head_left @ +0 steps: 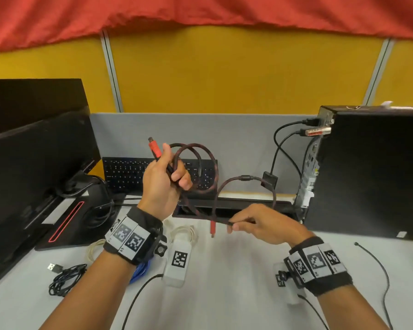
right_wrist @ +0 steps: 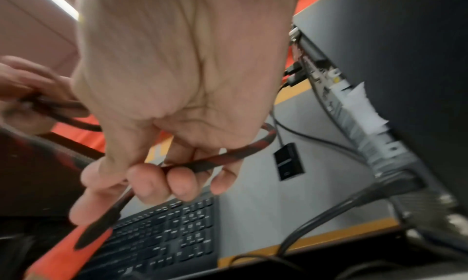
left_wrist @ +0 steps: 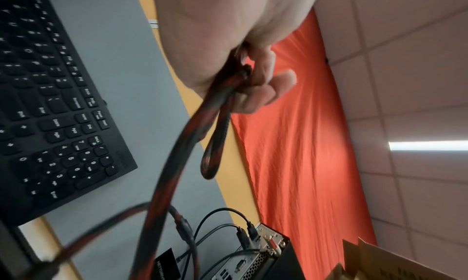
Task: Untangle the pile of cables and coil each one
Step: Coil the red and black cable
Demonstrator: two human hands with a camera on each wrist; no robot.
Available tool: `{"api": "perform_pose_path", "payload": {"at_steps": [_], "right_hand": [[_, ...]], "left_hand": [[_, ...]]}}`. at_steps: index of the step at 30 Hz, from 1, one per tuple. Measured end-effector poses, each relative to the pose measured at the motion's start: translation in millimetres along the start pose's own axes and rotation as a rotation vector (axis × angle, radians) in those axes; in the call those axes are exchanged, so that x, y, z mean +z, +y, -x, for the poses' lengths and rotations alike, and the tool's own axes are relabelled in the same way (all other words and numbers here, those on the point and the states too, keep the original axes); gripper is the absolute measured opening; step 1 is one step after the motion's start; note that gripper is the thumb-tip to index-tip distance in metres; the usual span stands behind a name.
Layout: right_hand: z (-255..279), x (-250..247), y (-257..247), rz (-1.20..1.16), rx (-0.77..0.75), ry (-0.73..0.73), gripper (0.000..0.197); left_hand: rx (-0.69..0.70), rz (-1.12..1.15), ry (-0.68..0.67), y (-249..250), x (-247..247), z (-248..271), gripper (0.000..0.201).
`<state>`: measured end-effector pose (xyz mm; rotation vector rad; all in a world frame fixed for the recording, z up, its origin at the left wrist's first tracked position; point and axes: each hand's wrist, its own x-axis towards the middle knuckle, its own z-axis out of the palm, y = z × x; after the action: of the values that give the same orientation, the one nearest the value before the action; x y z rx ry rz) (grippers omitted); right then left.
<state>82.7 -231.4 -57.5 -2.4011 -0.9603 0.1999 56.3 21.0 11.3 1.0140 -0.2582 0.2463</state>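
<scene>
Held above the counter [head_left: 224, 282], before the keyboard [head_left: 129, 172]: red-and-black braided cable [head_left: 208, 163], several loops gathered. Left hand [head_left: 161, 184] clenched round those loops (one red plug [head_left: 154, 148] poking up). Right hand [head_left: 260, 226] pinching the loose stretch near the other red plug [head_left: 212, 228].

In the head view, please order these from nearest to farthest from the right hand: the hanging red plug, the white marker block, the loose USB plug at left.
From the right hand:
1. Hanging red plug, just to its left, below the braided cable.
2. White marker block, lower left, on the desk.
3. Loose USB plug, far left, beside the dark coiled cable.
</scene>
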Motion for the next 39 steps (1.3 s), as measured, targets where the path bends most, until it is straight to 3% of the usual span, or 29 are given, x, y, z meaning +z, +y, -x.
{"api": "perform_pose_path", "payload": {"at_steps": [6, 14, 20, 24, 26, 28, 31, 35, 37, 39], "right_hand": [[19.9, -30.8, 34.1, 0.020, 0.048, 0.202, 0.020], [32.3, -44.3, 43.2, -0.104, 0.071, 0.302, 0.016], [16.2, -28.1, 36.5, -0.040, 0.066, 0.164, 0.005], [-2.0, -11.4, 28.3, -0.025, 0.103, 0.125, 0.032], [-11.2, -3.1, 21.5, 0.028, 0.061, 0.048, 0.033], [-19.4, 3.6, 16.2, -0.063, 0.052, 0.051, 0.030], [-29.6, 5.9, 5.7, -0.342, 0.107, 0.227, 0.025], [-37.7, -10.3, -12.1, -0.547, 0.155, 0.543, 0.028], [-39.0, -24.6, -19.5, -0.737, 0.133, 0.750, 0.026], [-36.7, -39.4, -27.9, -1.013, 0.029, 0.859, 0.027]], "left_hand": [[-0.176, 0.116, -0.059, -7.9, -11.5, 0.1, 0.041], [-0.341, 0.138, -0.084, -7.5, -18.4, -2.4, 0.041], [-0.281, -0.057, 0.020, -13.4, -15.3, 0.5, 0.047], [-0.224, -0.180, -0.029, -17.6, -9.3, 5.3, 0.047], [-0.192, -0.214, -0.052, -17.0, -6.3, 6.7, 0.046], [-0.165, -0.246, -0.088, -14.9, -4.6, 6.9, 0.045], [-0.172, -0.345, -0.152, -15.5, -4.5, 8.7, 0.047], [-0.264, -0.495, -0.210, -30.5, -9.9, 18.7, 0.052], [-0.310, -0.532, -0.187, -40.6, -15.4, 23.4, 0.055], [-0.347, -0.535, -0.124, -50.5, -20.4, 26.8, 0.056]]}}
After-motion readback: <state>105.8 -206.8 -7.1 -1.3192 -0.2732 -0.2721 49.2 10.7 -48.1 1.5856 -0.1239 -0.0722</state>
